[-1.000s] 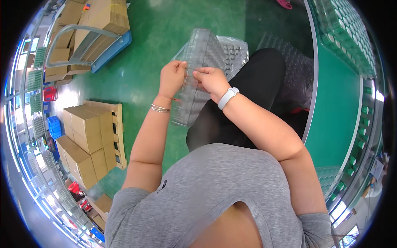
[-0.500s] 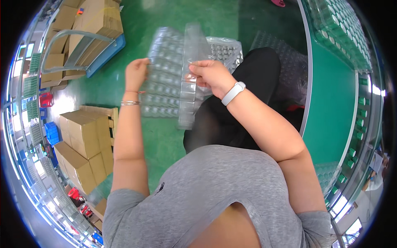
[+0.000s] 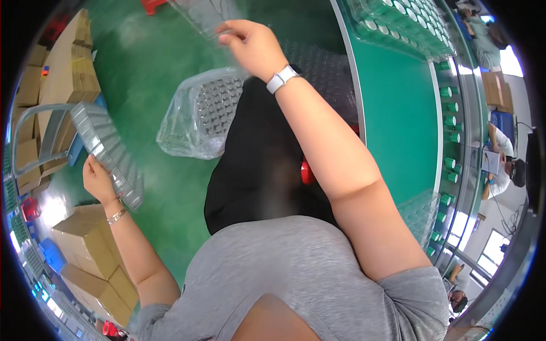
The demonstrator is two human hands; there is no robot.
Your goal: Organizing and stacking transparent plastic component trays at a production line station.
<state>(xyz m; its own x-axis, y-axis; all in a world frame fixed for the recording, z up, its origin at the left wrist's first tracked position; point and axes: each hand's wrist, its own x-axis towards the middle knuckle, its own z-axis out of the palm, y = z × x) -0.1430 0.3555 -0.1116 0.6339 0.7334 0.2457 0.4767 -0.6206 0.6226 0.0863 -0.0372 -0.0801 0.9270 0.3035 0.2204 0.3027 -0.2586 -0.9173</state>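
Out to the left, my left hand (image 3: 99, 179) is closed on the edge of a clear plastic blister tray (image 3: 108, 149), which hangs tilted beside the hand truck. My right hand (image 3: 257, 51), stretched far forward, pinches the corner of a second clear plastic tray (image 3: 206, 16); the upper frame edge cuts that one off. Between the two hands, on the floor by my leg, lies an open clear plastic bag (image 3: 181, 126) with a stack of moulded trays (image 3: 219, 103) showing in its mouth.
At right runs a green-topped table (image 3: 398, 113) bearing trays of white-topped round pieces (image 3: 415, 20). More clear trays (image 3: 318, 71) lie under its edge. Cardboard boxes (image 3: 85, 241) and a loaded hand truck (image 3: 25, 136) line the left. Other people (image 3: 500, 165) work at far right.
The two trays, side by side before, are now apart: my left hand has swung left with one, my right hand forward with the other. The view has shifted, showing more of the bag.
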